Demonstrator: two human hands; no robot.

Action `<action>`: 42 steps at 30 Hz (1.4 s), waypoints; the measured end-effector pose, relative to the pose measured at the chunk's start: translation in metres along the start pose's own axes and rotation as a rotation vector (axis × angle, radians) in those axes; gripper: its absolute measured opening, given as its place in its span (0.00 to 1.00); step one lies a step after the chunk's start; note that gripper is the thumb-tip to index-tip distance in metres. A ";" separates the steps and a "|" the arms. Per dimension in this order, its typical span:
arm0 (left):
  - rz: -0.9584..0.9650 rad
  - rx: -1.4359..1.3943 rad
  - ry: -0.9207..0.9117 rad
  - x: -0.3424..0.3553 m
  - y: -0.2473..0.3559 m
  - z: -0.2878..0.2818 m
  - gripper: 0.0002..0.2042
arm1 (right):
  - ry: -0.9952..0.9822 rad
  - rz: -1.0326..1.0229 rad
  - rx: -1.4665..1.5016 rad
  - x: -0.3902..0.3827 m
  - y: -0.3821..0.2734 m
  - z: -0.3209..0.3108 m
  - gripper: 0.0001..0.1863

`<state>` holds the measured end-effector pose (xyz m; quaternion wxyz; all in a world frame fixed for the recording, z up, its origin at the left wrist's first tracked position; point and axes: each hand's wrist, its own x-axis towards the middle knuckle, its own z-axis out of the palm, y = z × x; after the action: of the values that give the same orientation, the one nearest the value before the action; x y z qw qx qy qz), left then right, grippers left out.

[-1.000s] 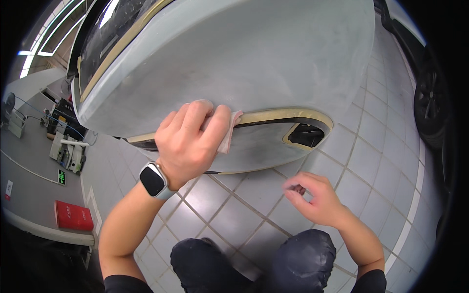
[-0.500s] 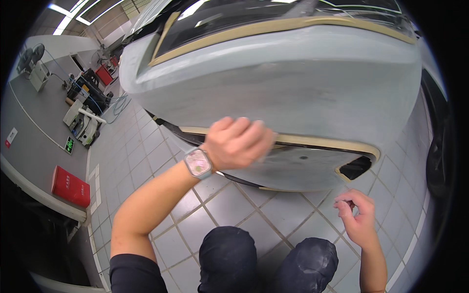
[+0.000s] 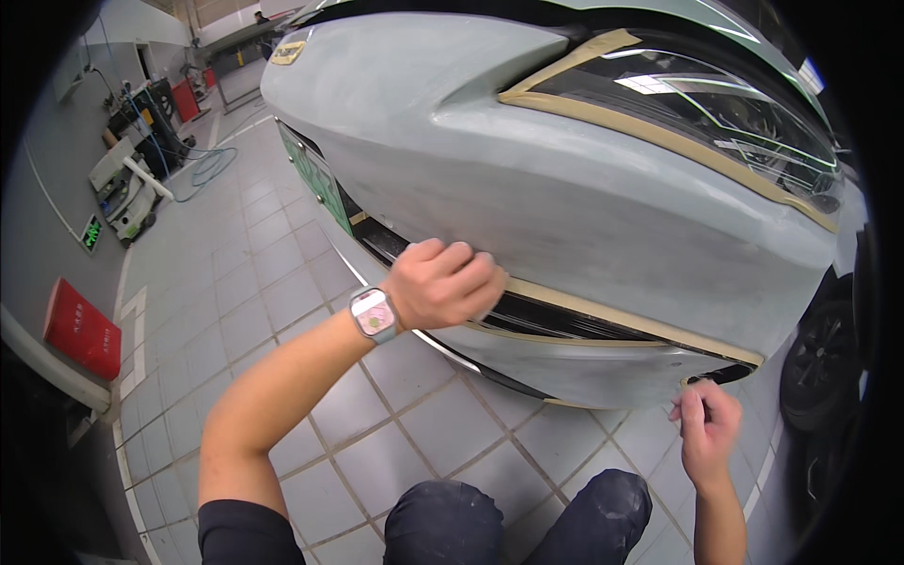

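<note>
A car's front bumper, in dull grey primer with cloudy patches, fills the middle and right. Yellowish masking tape runs along the upper edge of its dark lower opening. My left hand, with a watch on the wrist, is curled in front of the bumper at the left end of that tape; its palm side is hidden. My right hand is pinched closed in front of the bumper's lower right corner, by a small dark taped recess. Whatever either hand holds is too hidden to name.
Tape also frames the headlight. A green plate sits at the car's front left. Beyond stand a wheeled machine, a blue hose and a red box by the wall. A black wheel is at right.
The view has swung left, bringing the green plate into sight and shifting the headlight toward the right. Both hands remain curled; in the picture they have moved only slightly.
</note>
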<state>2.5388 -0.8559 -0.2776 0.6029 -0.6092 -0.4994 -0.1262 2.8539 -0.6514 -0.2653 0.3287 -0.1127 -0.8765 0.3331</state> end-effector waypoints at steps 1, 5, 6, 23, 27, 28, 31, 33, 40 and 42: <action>-0.013 -0.028 0.058 -0.002 -0.001 0.002 0.07 | 0.026 -0.023 0.033 0.005 -0.004 0.010 0.09; -0.041 -0.088 0.076 -0.003 0.015 0.014 0.06 | 0.011 -0.322 -0.202 0.037 -0.012 0.048 0.07; -0.052 -0.078 0.069 -0.008 0.013 0.013 0.05 | 0.006 -0.480 -0.307 0.047 -0.013 0.047 0.07; -1.010 -1.641 0.232 0.052 0.127 -0.033 0.10 | -0.306 0.088 0.372 0.017 -0.031 0.062 0.47; -1.173 -1.533 0.228 0.014 0.123 -0.049 0.11 | -0.502 0.153 0.525 0.037 -0.057 0.086 0.28; -1.230 -1.404 0.100 -0.004 0.129 -0.051 0.16 | -0.545 0.127 0.437 0.045 -0.066 0.089 0.24; -1.529 -1.196 -0.049 -0.063 0.153 -0.057 0.20 | -0.286 -0.670 -0.505 0.074 -0.089 0.083 0.07; -1.730 -1.360 -0.055 -0.094 0.168 -0.066 0.15 | -0.183 -0.740 -0.775 0.088 -0.090 0.078 0.09; -1.583 -1.665 -0.524 -0.136 0.206 -0.077 0.12 | -0.106 -0.951 -1.033 0.106 -0.044 0.078 0.15; -1.649 -1.645 -0.430 -0.137 0.209 -0.076 0.12 | -0.086 -0.957 -0.998 0.103 -0.037 0.081 0.16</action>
<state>2.6679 -0.9365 -0.4898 -0.3300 -0.3167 -0.6012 -0.6553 2.7238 -0.6772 -0.2349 0.3134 0.1620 -0.8904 -0.2876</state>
